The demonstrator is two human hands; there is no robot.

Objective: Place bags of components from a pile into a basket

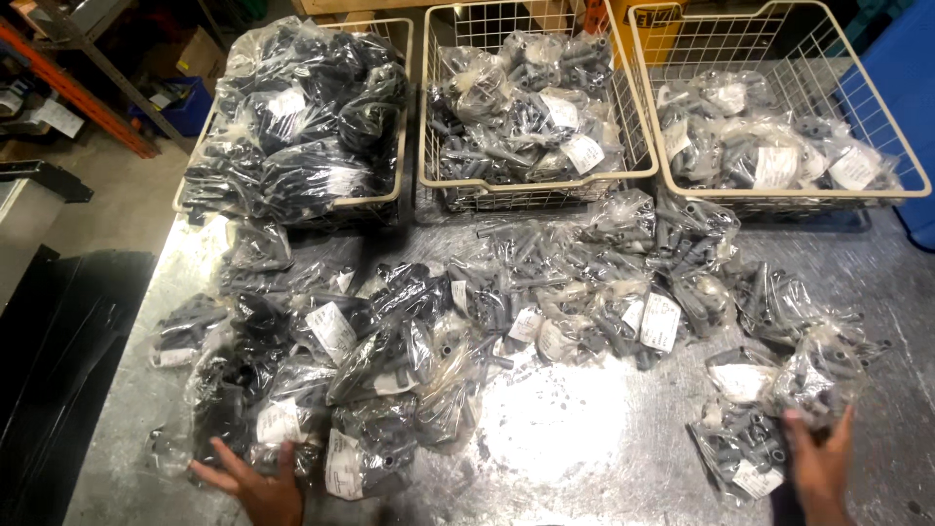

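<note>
Left hand (255, 484) fingers spread, resting on dark bags (292, 390) at table's (555, 429) near edge; right hand (821, 458) clamped on grey-parts bag (750, 453). Three wire baskets (779, 195) part-filled; looks roughly half sorted, many loose bags (584, 282) left.

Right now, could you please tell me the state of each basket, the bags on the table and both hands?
Left cream wire basket: heaped above its rim with dark bags.
Middle white wire basket: roughly full.
Right wire basket: partly filled.
Clear plastic bags of grey parts: sealed, strewn on the metal table.
Left hand: open, touching bags.
Right hand: gripping a bag.
</note>
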